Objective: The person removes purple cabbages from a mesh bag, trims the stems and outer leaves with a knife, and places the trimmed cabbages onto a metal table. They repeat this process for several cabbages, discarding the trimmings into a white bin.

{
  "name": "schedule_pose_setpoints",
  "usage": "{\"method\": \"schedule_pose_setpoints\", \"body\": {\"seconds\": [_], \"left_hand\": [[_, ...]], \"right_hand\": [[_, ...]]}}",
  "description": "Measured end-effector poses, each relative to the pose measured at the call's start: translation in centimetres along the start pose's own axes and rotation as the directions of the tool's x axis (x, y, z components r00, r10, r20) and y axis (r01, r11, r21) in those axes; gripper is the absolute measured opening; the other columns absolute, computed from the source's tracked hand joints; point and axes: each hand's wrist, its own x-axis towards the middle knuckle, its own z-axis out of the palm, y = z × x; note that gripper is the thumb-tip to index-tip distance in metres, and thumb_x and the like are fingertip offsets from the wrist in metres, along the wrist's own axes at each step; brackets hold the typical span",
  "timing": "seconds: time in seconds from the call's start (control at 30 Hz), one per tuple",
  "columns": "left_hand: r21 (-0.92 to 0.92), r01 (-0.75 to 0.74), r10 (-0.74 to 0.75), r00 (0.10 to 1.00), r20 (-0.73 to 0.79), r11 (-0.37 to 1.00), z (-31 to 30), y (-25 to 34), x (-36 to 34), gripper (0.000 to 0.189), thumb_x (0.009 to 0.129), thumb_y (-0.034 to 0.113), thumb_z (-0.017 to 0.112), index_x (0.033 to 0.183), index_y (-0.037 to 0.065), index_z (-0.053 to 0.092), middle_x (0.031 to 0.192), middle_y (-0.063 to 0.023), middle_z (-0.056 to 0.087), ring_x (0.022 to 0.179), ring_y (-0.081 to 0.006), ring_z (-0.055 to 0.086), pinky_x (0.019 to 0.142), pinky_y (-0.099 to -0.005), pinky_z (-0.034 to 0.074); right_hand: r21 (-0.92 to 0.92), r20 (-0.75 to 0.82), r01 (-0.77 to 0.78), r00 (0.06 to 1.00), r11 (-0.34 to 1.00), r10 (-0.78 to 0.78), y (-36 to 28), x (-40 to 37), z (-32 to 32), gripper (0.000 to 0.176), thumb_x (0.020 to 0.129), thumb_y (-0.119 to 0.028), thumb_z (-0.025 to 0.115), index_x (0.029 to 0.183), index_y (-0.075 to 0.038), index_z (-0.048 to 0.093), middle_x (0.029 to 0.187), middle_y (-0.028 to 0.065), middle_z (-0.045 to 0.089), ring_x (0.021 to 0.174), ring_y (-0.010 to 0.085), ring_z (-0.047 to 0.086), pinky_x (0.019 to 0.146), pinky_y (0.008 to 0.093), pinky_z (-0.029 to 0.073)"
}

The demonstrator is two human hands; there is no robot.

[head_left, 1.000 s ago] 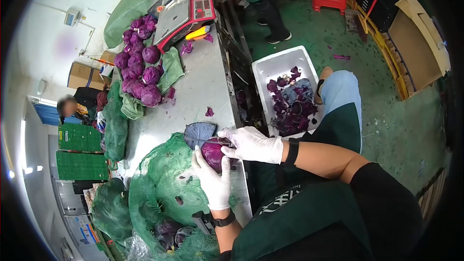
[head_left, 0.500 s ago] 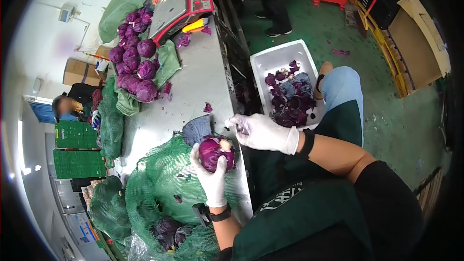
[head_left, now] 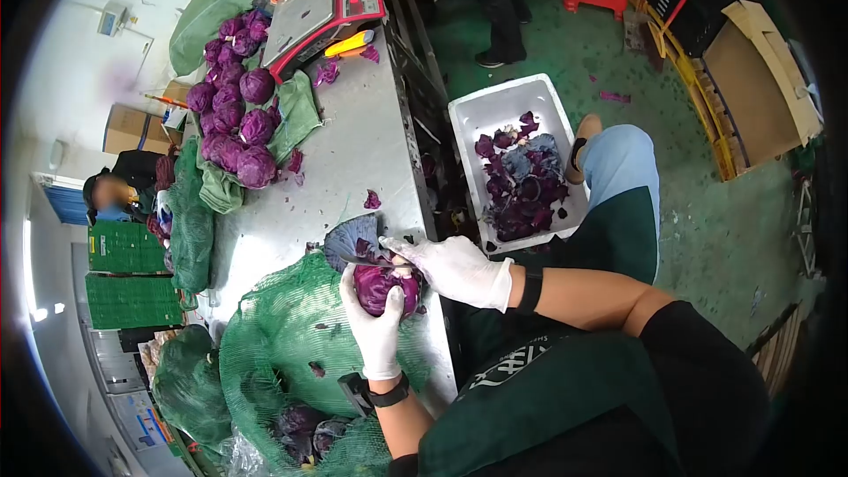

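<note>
Right hand (head_left: 461, 273) has returned, knife (head_left: 373, 262) against the cabbage (head_left: 374, 293).

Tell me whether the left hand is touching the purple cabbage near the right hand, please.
Touching. The head view shows the left hand around the purple cabbage, its thumb and fingers against it.

Strong fisheye curvature, black corners, white glare on the metal table (head_left: 353, 146).

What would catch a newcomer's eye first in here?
Probably the heap of purple cabbages beside the red scale on the metal table. Next, mid-picture, the gloved left hand cups a single cabbage while the right hand holds a knife at its pale stem.
</note>
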Motion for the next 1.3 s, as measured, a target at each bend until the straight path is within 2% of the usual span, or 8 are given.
{"method": "schedule_pose_setpoints", "body": {"seconds": [0.27, 0.4, 0.73, 0.8, 0.83, 0.9, 1.13, 1.3], "left_hand": [[0.250, -0.312, 0.309, 0.950, 0.053, 0.917, 1.0, -1.0, -1.5, 0.086, 0.063, 0.013, 0.083, 0.140, 0.003, 0.044, 0.129, -0.0140, 0.048, 0.126, -0.0294, 0.047, 0.112, -0.0431, 0.035], [-0.127, -0.232, 0.240, 0.969, 0.058, 0.964, -0.1, -2.7, -2.4, 0.089, 0.067, 0.009, 0.081, 0.145, 0.005, 0.039, 0.137, -0.0115, 0.046, 0.129, -0.0272, 0.046, 0.113, -0.0412, 0.035], [-0.921, 0.150, -0.014, 0.988, 0.155, 0.359, 1.3, -4.0, -2.2, 0.093, 0.081, 0.012, 0.078, 0.157, 0.012, 0.025, 0.149, -0.0161, 0.042, 0.137, -0.0324, 0.045, 0.114, -0.0516, 0.041], [-0.932, 0.126, 0.006, 0.991, 0.136, 0.339, 0.8, -4.0, -2.0, 0.082, 0.083, 0.016, 0.078, 0.152, 0.009, 0.033, 0.148, -0.0160, 0.045, 0.134, -0.0346, 0.048, 0.111, -0.0511, 0.045], [-0.932, 0.124, 0.006, 0.991, 0.134, 0.340, 0.5, -4.1, -2.0, 0.082, 0.083, 0.016, 0.078, 0.152, 0.009, 0.033, 0.148, -0.0160, 0.045, 0.134, -0.0346, 0.048, 0.111, -0.0511, 0.045], [-0.864, 0.030, -0.016, 1.000, 0.026, 0.502, 0.2, -4.1, -1.7, 0.080, 0.084, 0.012, 0.077, 0.151, 0.008, 0.034, 0.146, -0.0135, 0.046, 0.132, -0.0320, 0.049, 0.110, -0.0482, 0.045], [-0.401, -0.108, 0.079, 0.993, -0.090, 0.910, 1.6, -2.8, -2.2, 0.075, 0.083, -0.004, 0.070, 0.149, 0.007, 0.035, 0.140, -0.0086, 0.047, 0.130, -0.0231, 0.046, 0.114, -0.0388, 0.034], [-0.273, -0.122, 0.106, 0.992, -0.070, 0.954, 1.8, -1.9, -2.6, 0.081, 0.077, -0.008, 0.072, 0.147, 0.008, 0.035, 0.140, -0.0079, 0.043, 0.132, -0.0223, 0.042, 0.115, -0.0369, 0.032]], "right_hand": [[0.435, 0.121, -0.328, 0.944, 0.839, 0.306, 2.6, 3.9, -1.0, 0.029, 0.086, -0.005, 0.052, 0.113, -0.002, 0.065, 0.094, 0.0246, 0.069, 0.092, 0.0400, 0.068, 0.078, 0.0431, 0.053], [0.741, 0.405, -0.540, 0.834, 0.400, 0.374, 5.8, 3.2, -0.3, 0.040, 0.083, 0.003, 0.057, 0.120, -0.011, 0.062, 0.069, 0.0014, 0.060, 0.041, 0.0102, 0.045, 0.038, 0.0285, 0.034], [0.886, 0.312, -0.452, 0.740, 0.098, 0.596, 8.9, -0.7, -2.2, 0.037, 0.091, 0.003, 0.050, 0.125, -0.010, 0.058, 0.069, 0.0040, 0.063, 0.040, 0.0118, 0.046, 0.036, 0.0282, 0.035], [0.824, 0.270, -0.519, 0.712, 0.227, 0.648, 11.1, -0.9, -2.0, 0.035, 0.096, -0.003, 0.048, 0.128, -0.010, 0.059, 0.072, 0.0075, 0.068, 0.044, 0.0170, 0.052, 0.041, 0.0322, 0.043], [0.473, -0.087, -0.533, 0.764, 0.701, 0.640, 11.4, -1.4, -2.2, 0.037, 0.093, -0.007, 0.051, 0.129, -0.009, 0.060, 0.075, 0.0137, 0.068, 0.056, 0.0269, 0.060, 0.053, 0.0399, 0.049], [-0.113, -0.326, -0.513, 0.828, 0.851, 0.456, 8.9, -1.7, -4.3, 0.045, 0.086, -0.007, 0.054, 0.131, -0.008, 0.059, 0.082, 0.0207, 0.068, 0.078, 0.0378, 0.069, 0.066, 0.0490, 0.054], [0.477, -0.243, 0.072, 0.969, 0.876, 0.053, 2.1, -0.7, 1.0, 0.044, 0.092, -0.034, 0.063, 0.129, -0.010, 0.059, 0.089, 0.0183, 0.071, 0.082, 0.0381, 0.069, 0.077, 0.0446, 0.056], [0.562, 0.146, -0.233, 0.972, 0.794, 0.182, 0.8, 1.4, -1.4, 0.020, 0.094, -0.021, 0.066, 0.094, -0.005, 0.053, 0.079, 0.0048, 0.062, 0.077, 0.0180, 0.065, 0.072, 0.0335, 0.051]]}}
